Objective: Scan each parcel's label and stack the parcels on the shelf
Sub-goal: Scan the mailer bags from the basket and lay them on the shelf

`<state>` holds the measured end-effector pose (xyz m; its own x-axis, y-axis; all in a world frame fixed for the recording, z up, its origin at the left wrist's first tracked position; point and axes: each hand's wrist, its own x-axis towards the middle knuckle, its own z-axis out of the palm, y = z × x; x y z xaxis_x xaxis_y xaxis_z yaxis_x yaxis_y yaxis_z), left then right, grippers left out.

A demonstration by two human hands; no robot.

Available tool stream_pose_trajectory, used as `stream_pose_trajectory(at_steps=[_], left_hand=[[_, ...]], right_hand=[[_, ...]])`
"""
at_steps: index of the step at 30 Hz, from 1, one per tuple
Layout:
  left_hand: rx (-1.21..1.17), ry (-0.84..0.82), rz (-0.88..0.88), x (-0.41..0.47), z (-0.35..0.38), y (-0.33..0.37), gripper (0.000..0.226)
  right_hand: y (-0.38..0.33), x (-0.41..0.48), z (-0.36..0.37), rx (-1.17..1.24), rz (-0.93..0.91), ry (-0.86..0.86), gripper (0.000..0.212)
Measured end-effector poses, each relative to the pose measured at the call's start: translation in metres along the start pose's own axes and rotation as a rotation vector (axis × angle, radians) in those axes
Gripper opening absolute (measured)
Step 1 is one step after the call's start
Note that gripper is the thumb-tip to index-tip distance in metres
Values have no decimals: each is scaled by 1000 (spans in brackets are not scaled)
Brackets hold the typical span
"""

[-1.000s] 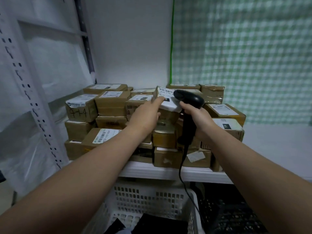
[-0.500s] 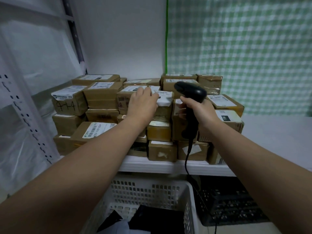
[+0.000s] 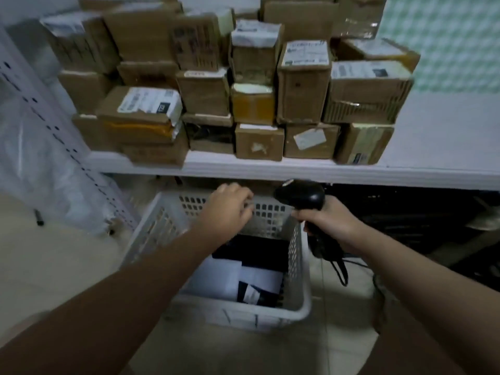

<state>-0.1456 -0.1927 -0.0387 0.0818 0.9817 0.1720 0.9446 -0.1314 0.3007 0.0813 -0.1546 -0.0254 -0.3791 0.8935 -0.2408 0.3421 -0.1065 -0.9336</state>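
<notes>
Several cardboard parcels (image 3: 254,104) with white labels are stacked on the white shelf (image 3: 270,169). Below it a white plastic basket (image 3: 297,266) stands on the floor with black and white parcels (image 3: 243,277) inside. My left hand (image 3: 227,209) hovers over the basket's far side, empty, its fingers loosely curled. My right hand (image 3: 327,220) grips the handle of a black barcode scanner (image 3: 303,196) just right of the basket; the scanner's cable hangs down beside the basket.
A white perforated shelf post (image 3: 54,125) with plastic sheeting stands at the left. A black crate (image 3: 422,226) sits under the shelf to the right. The right part of the shelf (image 3: 446,136) is bare. Pale tiled floor (image 3: 54,266) surrounds the basket.
My left hand let go of the white-labelled parcel on the stack and dropped down over the basket. My right hand lowered the scanner below the shelf edge. The view tilted downward.
</notes>
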Motion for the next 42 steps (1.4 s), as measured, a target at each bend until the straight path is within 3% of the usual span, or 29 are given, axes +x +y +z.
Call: stream_pose_trajectory(at_steps=[4, 9, 11, 14, 17, 19, 25, 27, 30, 33, 42], left_hand=[[-50, -268, -178, -34, 78, -27, 28], [-99, -753, -404, -84, 132, -29, 60], [-21, -859, -430, -106, 146, -30, 63], [254, -725, -374, -134, 156, -22, 53], [345, -618, -389, -143, 153, -6, 48], [352, -636, -420, -151, 151, 5, 49], [294, -715, -469, -195, 150, 44, 52], [238, -757, -469, -206, 153, 58, 53], [204, -789, -421, -219, 160, 81, 52], [296, -836, -348, -233, 165, 100, 47], [470, -781, -403, -226, 155, 137, 26]], right_hand=[[63, 14, 6, -54, 184, 0, 10], [111, 28, 19, -150, 253, -29, 23], [126, 32, 29, -244, 258, -50, 26], [142, 37, 42, -525, 211, -85, 17], [144, 39, 49, -648, 154, -130, 23], [147, 35, 50, -786, 143, -116, 12], [175, -6, 37, -1121, 193, -172, 35], [189, -16, 31, -1102, 180, -177, 32], [200, -33, 18, -991, 202, -181, 11], [209, -51, 0, -950, 223, -193, 12], [224, -74, -64, -921, 309, -179, 9]])
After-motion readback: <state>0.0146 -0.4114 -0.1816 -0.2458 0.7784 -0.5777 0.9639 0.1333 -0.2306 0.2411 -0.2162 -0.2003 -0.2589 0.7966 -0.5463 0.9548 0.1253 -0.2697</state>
